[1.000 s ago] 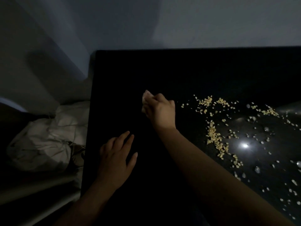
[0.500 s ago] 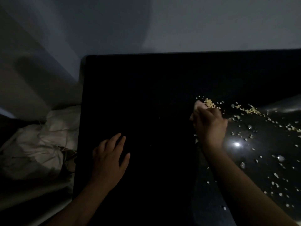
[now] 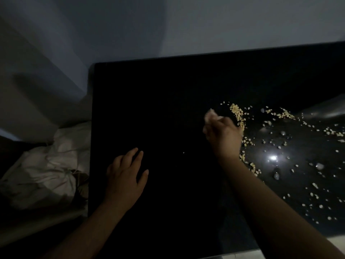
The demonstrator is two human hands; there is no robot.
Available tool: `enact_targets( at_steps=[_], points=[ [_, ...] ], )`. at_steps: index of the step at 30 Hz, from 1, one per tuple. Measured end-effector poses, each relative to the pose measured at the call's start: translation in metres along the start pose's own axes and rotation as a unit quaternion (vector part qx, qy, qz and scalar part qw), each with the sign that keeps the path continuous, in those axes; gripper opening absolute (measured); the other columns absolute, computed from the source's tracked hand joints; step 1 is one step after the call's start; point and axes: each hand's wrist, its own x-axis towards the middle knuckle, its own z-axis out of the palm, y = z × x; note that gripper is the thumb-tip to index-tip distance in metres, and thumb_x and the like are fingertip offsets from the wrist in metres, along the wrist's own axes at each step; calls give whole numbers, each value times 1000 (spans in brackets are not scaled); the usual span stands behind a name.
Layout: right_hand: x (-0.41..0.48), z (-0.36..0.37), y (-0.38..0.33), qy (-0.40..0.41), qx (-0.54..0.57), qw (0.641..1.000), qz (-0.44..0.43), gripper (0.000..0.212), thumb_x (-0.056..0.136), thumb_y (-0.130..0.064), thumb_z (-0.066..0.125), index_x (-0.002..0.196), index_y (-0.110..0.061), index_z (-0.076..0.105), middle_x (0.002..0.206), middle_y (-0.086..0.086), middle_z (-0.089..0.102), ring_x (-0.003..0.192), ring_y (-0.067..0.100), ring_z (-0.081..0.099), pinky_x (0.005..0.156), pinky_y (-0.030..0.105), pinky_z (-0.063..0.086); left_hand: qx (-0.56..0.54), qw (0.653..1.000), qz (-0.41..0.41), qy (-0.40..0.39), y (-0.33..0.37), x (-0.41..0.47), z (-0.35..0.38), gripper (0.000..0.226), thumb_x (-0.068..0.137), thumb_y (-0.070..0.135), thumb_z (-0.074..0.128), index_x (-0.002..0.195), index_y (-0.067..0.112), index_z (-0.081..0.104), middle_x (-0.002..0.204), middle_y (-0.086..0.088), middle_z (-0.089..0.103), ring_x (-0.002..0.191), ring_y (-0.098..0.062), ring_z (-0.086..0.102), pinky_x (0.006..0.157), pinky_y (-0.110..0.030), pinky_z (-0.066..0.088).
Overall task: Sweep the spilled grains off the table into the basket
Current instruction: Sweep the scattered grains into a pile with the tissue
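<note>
Left hand [image 3: 127, 176]: lies flat on the dark table [image 3: 168, 101], fingers straight and slightly apart, holding nothing; it looks like a brace.
Pale bundle [image 3: 41, 171]: crumpled cloth or bag, low beside the table's left edge; I cannot tell if the basket sits under it.
Loose grains [image 3: 315, 186]: scattered singly over the glossy right part of the table, around a bright lamp reflection [image 3: 273, 157], with some wet-looking drops among them.
Right hand [image 3: 222, 135]: fingers curled round a pale wad [image 3: 210, 115], knuckles up, blurred, at the left fringe of the spill.
Grain ridge [image 3: 237, 113]: the thickest band, touching the far side of the right hand, with 1 more streak [image 3: 283, 114] beyond to the right.
Handling: the grains are probably light, dry and free to roll on a slick top, so pinching them is pointless; push them with the soft wad held low and flat.
Risk: a fast stroke likely flicks grains away; damp ones may stick and smear.
Direction: judged leftward, across the bare dark half toward the left edge.
</note>
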Motion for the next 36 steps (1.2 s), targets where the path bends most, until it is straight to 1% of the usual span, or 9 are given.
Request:
enact_targets(
  at_steps=[3, 5, 9, 15, 18, 21, 29, 33, 36],
  points=[
    [0, -24, 36, 23, -31, 995, 92, 27, 92, -27, 59, 118, -22, 67, 107, 11, 64, 86, 28, 60, 85, 35, 27, 0, 1000, -3, -6, 3, 0, -3, 71, 86, 60, 23, 144, 22, 38, 152, 4, 29, 132, -23, 27, 102, -47, 31],
    [-7, -34, 41, 33, -18, 995, 91, 26, 93, -25, 59, 116, -19, 67, 105, 9, 63, 85, 27, 59, 84, 33, 24, 12, 1000, 0, -9, 5, 0, -4, 72, 84, 61, 22, 143, 22, 39, 152, 4, 28, 132, -24, 27, 103, -46, 31],
    [-47, -40, 6, 19, 59, 998, 26, 23, 95, -33, 57, 116, -28, 67, 98, -3, 59, 79, 18, 59, 82, 40, 43, -29, 999, 13, -9, 9, -1, -7, 71, 86, 58, 26, 141, 16, 43, 148, 0, 34, 131, -24, 29, 103, -45, 32],
    [-85, -8, -76, -76, 109, 987, -87, 33, 90, -38, 44, 106, -23, 69, 98, 0, 62, 84, 18, 60, 77, 43, 45, -17, 1000, 21, 14, 3, -8, -11, 55, 89, 43, 43, 135, 13, 49, 138, -4, 46, 122, -23, 37, 98, -42, 36],
    [-88, 9, -73, -100, 97, 984, -109, 39, 88, -38, 42, 114, -24, 67, 106, 3, 63, 90, 22, 62, 78, 43, 46, -20, 999, 25, 10, -2, -14, -13, 60, 89, 49, 35, 135, 13, 50, 137, -5, 47, 121, -24, 38, 98, -43, 37],
    [-82, 6, -40, -54, 61, 994, -77, 34, 89, -37, 50, 119, -29, 65, 114, -2, 64, 92, 17, 63, 78, 34, 42, -33, 999, 35, 5, -4, -18, -13, 64, 88, 52, 32, 137, 14, 48, 139, -3, 45, 123, -24, 37, 99, -43, 36],
    [-68, -53, 67, 26, -40, 992, 121, 29, 92, -32, 56, 117, -22, 68, 101, 7, 63, 85, 28, 60, 82, 37, 33, -73, 995, 60, -25, 28, -22, -11, 71, 85, 55, 28, 139, 13, 46, 142, -5, 44, 130, -27, 36, 104, -49, 35],
    [-91, -58, 33, 50, 27, 995, 78, 21, 95, -33, 55, 110, -28, 68, 95, 1, 61, 75, 22, 60, 77, 44, 49, -35, 995, 87, -35, 46, -24, -5, 66, 88, 50, 29, 136, 9, 50, 137, -8, 49, 125, -30, 42, 100, -51, 39],
    [-123, -45, -16, -3, 81, 997, 19, 22, 97, -42, 46, 108, -36, 64, 92, -10, 59, 76, 11, 60, 70, 42, 50, -5, 995, 90, -43, 46, -24, -2, 63, 88, 48, 31, 134, 9, 51, 135, -8, 50, 122, -30, 45, 98, -49, 41]
  ],
)
